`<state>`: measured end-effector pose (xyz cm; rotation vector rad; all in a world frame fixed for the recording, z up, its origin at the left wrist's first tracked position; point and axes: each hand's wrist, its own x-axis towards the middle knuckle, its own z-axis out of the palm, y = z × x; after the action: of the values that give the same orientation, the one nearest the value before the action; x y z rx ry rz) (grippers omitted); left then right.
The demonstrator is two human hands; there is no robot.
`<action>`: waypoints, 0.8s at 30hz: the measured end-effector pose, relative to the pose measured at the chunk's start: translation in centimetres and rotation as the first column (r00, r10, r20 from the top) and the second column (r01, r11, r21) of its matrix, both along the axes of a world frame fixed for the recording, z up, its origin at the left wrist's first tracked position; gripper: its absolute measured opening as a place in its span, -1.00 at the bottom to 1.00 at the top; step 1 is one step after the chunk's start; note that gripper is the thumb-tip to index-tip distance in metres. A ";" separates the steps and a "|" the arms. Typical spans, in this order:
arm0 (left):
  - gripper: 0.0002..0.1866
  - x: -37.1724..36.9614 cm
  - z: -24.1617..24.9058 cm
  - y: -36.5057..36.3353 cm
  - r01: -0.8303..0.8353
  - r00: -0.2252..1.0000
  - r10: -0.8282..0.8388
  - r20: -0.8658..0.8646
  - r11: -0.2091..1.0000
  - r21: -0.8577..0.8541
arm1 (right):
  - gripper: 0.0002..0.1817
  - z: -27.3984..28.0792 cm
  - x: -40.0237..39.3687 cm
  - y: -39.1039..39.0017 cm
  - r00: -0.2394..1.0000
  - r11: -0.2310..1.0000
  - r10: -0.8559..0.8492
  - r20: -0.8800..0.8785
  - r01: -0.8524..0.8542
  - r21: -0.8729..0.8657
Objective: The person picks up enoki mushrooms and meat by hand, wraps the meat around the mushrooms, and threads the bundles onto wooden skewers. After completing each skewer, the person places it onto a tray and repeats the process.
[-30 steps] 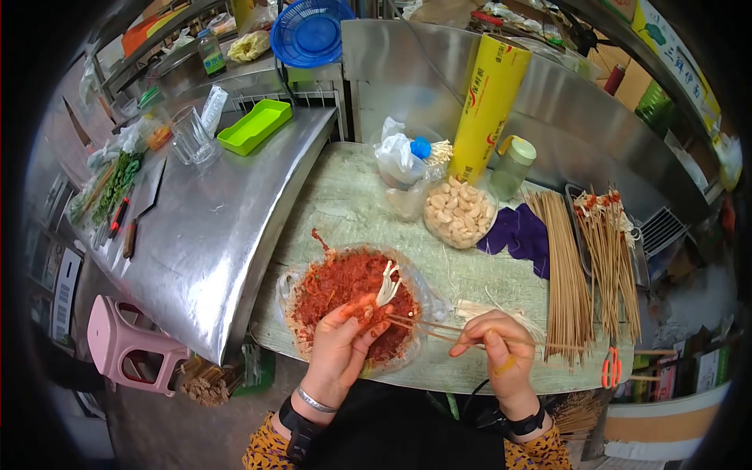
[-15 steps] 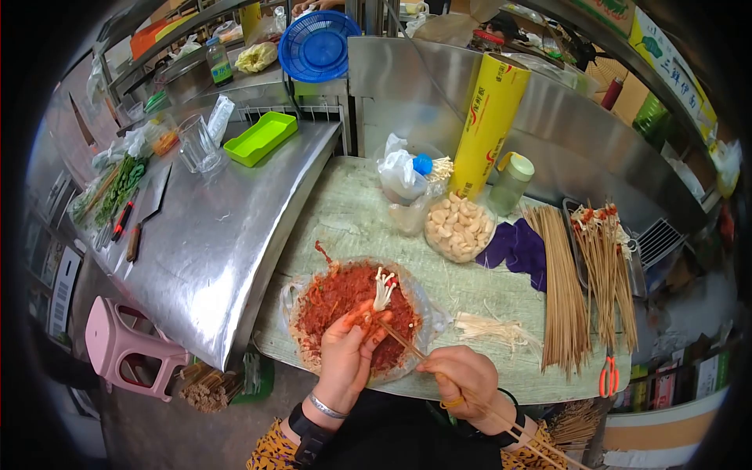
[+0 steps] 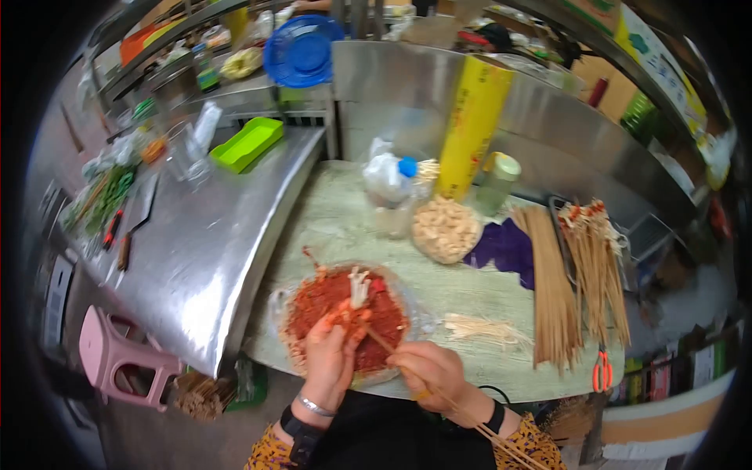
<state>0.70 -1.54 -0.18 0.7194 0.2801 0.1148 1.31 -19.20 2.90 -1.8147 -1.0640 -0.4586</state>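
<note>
My left hand (image 3: 327,356) is closed around the base of a small bunch of enoki mushrooms (image 3: 359,288), with red paste on its fingers. White stems stick up out of the grip. Close by on the right, my right hand (image 3: 429,374) pinches several thin bamboo skewers (image 3: 497,440). One skewer points at the mushrooms' base; whether it pierces them is hidden by the fingers. Under my left hand lies a broad mound of red, chunky paste (image 3: 384,313) in a plastic-lined container (image 3: 276,305). Loose enoki mushrooms (image 3: 482,329) lie on the tabletop to the right.
Bamboo skewers (image 3: 544,290) lie in a pile beside filled skewers (image 3: 597,258) and orange-handled scissors (image 3: 602,371). Behind stand a container of pale pieces (image 3: 446,229), a yellow roll (image 3: 472,125) and a jar (image 3: 499,184). A steel table (image 3: 235,211) adjoins at left, with a knife (image 3: 149,200).
The view has shifted slightly, moving the scene left. The right hand has come a little nearer the left, and more red-coated material shows around the mushrooms' base.
</note>
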 end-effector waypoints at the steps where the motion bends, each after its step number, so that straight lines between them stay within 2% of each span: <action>1: -0.72 -0.2 -0.2 0.2 -0.035 0.998 0.031 0.056 0.998 0.058 | -0.76 0.3 -0.2 -0.2 0.998 1.000 0.014 -0.061 -0.015 -0.014; 3: -0.73 -0.2 0.2 0.0 -0.085 0.991 0.068 0.117 0.985 0.148 | -0.71 0.2 -0.7 -0.8 0.988 0.999 0.041 -0.151 -0.042 -0.004; 4: -0.74 -0.3 0.7 0.0 -0.106 0.989 0.085 0.117 0.976 0.190 | -0.71 0.8 -0.7 -0.8 0.991 0.997 0.067 -0.115 -0.062 0.048; 5: -0.74 -0.3 0.5 0.0 -0.116 0.989 0.091 0.119 0.969 0.220 | -0.80 0.9 -1.0 -0.7 0.980 0.989 0.099 -0.172 -0.078 0.123; 9: -0.74 -0.2 -0.3 -0.2 -0.159 0.985 0.138 0.100 0.956 0.246 | -0.74 0.8 -0.8 -0.3 0.994 0.991 0.080 -0.075 -0.071 0.111; 12: -0.75 -0.3 -0.7 0.1 -0.087 0.992 0.058 0.116 0.962 0.260 | -0.74 0.9 -0.7 0.2 0.999 0.996 0.033 -0.026 -0.031 0.086; 16: -0.74 -0.3 -1.3 0.3 -0.036 0.994 0.003 0.113 0.956 0.291 | -0.74 -0.6 -0.1 1.4 0.990 0.993 0.060 -0.127 -0.046 0.113; 19: -0.76 0.0 -1.1 0.2 -0.041 0.995 0.014 0.100 0.961 0.273 | -0.80 -1.4 0.3 1.9 0.966 0.971 0.081 -0.247 -0.020 0.238; 22: -0.75 0.1 -1.6 0.4 0.008 0.998 -0.031 0.058 0.933 0.360 | -0.83 -1.9 0.6 1.8 0.957 0.973 0.065 -0.282 0.002 0.231; 24: -0.73 0.1 -1.4 0.2 0.016 0.996 -0.044 0.072 0.934 0.357 | -0.84 -1.6 0.6 1.8 0.966 0.970 0.029 -0.258 0.035 0.241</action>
<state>0.83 -1.35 -1.60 1.0777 0.1725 0.1673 1.91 -17.42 1.29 -1.6067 -0.7877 -0.3262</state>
